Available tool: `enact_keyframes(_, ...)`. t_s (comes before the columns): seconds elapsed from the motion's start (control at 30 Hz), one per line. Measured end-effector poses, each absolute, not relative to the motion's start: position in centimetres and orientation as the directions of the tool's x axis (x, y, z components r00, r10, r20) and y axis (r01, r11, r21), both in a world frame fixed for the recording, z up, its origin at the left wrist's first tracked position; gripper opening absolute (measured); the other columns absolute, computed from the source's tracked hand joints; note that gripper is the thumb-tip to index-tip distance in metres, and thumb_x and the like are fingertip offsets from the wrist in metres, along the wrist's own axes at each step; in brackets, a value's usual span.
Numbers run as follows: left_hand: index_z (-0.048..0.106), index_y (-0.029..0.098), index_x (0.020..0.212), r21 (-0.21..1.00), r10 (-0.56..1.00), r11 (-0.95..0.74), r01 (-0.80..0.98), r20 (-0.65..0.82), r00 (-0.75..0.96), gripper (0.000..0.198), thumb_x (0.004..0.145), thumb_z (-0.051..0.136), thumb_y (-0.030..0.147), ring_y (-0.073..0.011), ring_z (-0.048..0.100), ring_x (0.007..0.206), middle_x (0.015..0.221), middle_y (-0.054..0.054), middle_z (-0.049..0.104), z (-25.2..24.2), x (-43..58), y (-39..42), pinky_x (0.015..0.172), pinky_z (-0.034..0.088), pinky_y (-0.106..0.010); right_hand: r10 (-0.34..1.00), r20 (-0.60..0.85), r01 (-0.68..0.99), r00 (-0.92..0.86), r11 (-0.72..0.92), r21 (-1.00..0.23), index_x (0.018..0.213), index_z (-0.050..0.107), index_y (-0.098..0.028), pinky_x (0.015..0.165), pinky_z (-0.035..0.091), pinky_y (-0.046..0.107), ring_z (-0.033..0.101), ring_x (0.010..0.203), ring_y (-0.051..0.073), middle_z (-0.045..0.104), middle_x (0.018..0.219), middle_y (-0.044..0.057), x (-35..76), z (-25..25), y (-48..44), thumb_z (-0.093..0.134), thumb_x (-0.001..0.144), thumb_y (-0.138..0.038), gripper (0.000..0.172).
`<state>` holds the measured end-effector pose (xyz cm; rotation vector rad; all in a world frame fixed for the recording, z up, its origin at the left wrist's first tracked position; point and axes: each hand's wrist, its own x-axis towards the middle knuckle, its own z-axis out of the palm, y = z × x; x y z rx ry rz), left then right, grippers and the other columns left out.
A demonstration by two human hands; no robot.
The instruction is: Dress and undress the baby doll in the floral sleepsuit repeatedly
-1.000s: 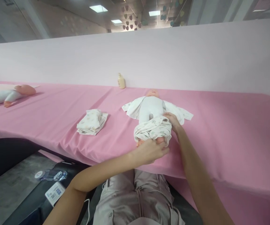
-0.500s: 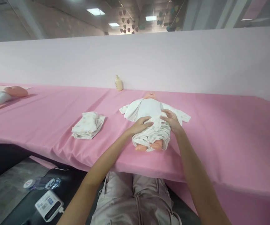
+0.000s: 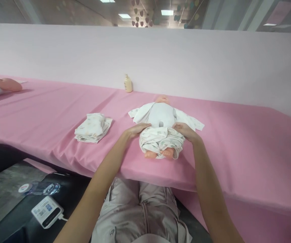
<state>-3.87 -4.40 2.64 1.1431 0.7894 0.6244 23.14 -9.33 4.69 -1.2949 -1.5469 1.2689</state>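
A baby doll point(image 3: 163, 99) lies on its back, head toward the wall and feet toward me. Its torso is in white, with a long-sleeved white baby top point(image 3: 145, 114) whose sleeves spread to both sides. White printed baby pants point(image 3: 160, 136) are bunched around its legs, with the bare feet point(image 3: 168, 152) poking out below. My left hand point(image 3: 138, 129) grips the waist edge of the pants at the left, and my right hand point(image 3: 185, 130) pinches the same edge at the right. Some fingertips are hidden by the cloth.
Folded printed cloth point(image 3: 93, 128) lies left of the doll on the pink table cover point(image 3: 59, 114). A pump bottle point(image 3: 127, 83) stands by the white wall. Part of another doll point(image 3: 7, 85) lies far left. A water bottle point(image 3: 39, 188) and a white device point(image 3: 48, 212) rest on a black seat below.
Both hands have moved outward from the front of the pants to the sides of the waist. The waist edge now sits lower, baring more of the white torso. The view has shifted slightly.
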Motion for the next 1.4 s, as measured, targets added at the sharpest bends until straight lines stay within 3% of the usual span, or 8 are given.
enact_keyframes(0.23,0.062,0.011,0.093,0.868,0.756,0.376,-0.324,-0.085,0.649,0.024,0.073,0.069,0.020,-0.0111,0.061,0.077,0.086,-0.005,0.065,2.3,-3.4,-4.9,0.073,0.049,-0.022,0.949,0.215,0.144,-0.229,0.252,-0.957,0.066,0.059,-0.016,0.060,0.038,0.022,0.048,0.065,0.009,0.055,0.069,-0.002,21.8,5.0,-9.5,0.067,0.058,-0.019,0.012)
enact_keyframes(0.4,0.062,0.013,0.102,0.790,0.621,0.538,-0.295,-0.135,0.772,0.032,0.079,0.061,0.036,-0.0185,0.062,0.092,0.101,-0.009,0.066,2.1,-2.6,-5.3,0.084,0.048,-0.031,0.908,0.319,0.078,-0.273,0.351,-0.933,0.072,0.061,-0.017,0.056,0.036,0.021,0.044,0.059,0.008,0.051,0.061,-0.004,20.8,5.6,-10.0,0.065,0.061,-0.019,0.012)
enact_keyframes(0.5,0.059,0.015,0.113,0.800,0.557,0.532,-0.276,-0.086,0.826,0.039,0.082,0.057,0.038,-0.0216,0.060,0.103,0.114,-0.011,0.062,2.3,-2.5,-5.6,0.091,0.045,-0.036,0.907,0.255,-0.031,-0.334,0.260,-0.965,0.108,0.056,-0.024,0.053,0.037,0.020,0.045,0.057,0.007,0.061,0.078,-0.002,20.6,5.9,-10.5,0.069,0.066,-0.027,0.045)
enact_keyframes(0.57,0.057,0.014,0.119,0.843,0.538,0.468,-0.263,-0.036,0.842,0.041,0.082,0.057,0.033,-0.0217,0.057,0.108,0.122,-0.011,0.058,2.4,-2.8,-5.6,0.095,0.042,-0.035,0.924,0.187,0.016,-0.334,0.203,-0.979,0.121,0.049,-0.028,0.058,0.042,0.021,0.051,0.063,0.009,0.064,0.093,0.000,20.5,6.0,-10.6,0.067,0.072,-0.033,0.053)
enact_keyframes(0.77,0.057,0.009,0.120,0.921,0.522,0.328,-0.210,0.009,0.853,0.048,0.076,0.065,0.026,-0.0215,0.062,0.098,0.111,-0.015,0.064,2.5,-3.9,-5.3,0.088,0.044,-0.029,0.905,0.012,0.269,-0.424,0.139,-0.953,0.100,0.066,-0.021,0.074,0.047,0.028,0.059,0.091,0.019,0.066,0.097,0.005,20.5,6.2,-10.8,0.064,0.075,-0.036,0.030)
enact_keyframes(0.93,0.059,0.008,0.117,0.886,0.568,0.397,-0.238,-0.034,0.822,0.045,0.081,0.056,0.034,-0.0237,0.064,0.092,0.101,-0.014,0.068,2.5,-4.7,-4.5,0.088,0.045,-0.034,0.896,-0.030,0.326,-0.443,0.130,-0.937,0.097,0.066,-0.019,0.064,0.042,0.024,0.056,0.075,0.013,0.065,0.085,0.002,20.3,6.8,-11.4,0.064,0.074,-0.037,0.029)
enact_keyframes(1.13,0.067,0.009,0.101,0.866,0.624,0.446,-0.224,-0.122,0.772,0.030,0.083,0.052,0.028,-0.0205,0.065,0.083,0.088,-0.011,0.070,2.1,-5.4,-3.6,0.083,0.047,-0.031,0.910,-0.038,0.269,-0.412,0.082,-0.960,0.059,0.051,-0.015,0.049,0.025,0.021,0.033,0.051,0.006,0.041,0.055,-0.005,20.3,6.8,-11.3,0.060,0.073,-0.056,0.045)
enact_keyframes(1.4,0.065,0.012,0.107,0.937,0.565,0.349,-0.009,-0.203,0.800,0.031,0.077,0.062,0.023,-0.0188,0.062,0.092,0.104,-0.009,0.067,1.7,-5.1,-4.1,0.082,0.046,-0.027,0.881,-0.113,0.417,-0.460,0.102,-0.903,0.062,0.046,-0.016,0.049,0.019,0.022,0.028,0.052,0.006,0.034,0.056,-0.006,20.5,7.4,-11.7,0.062,0.069,-0.058,0.045)
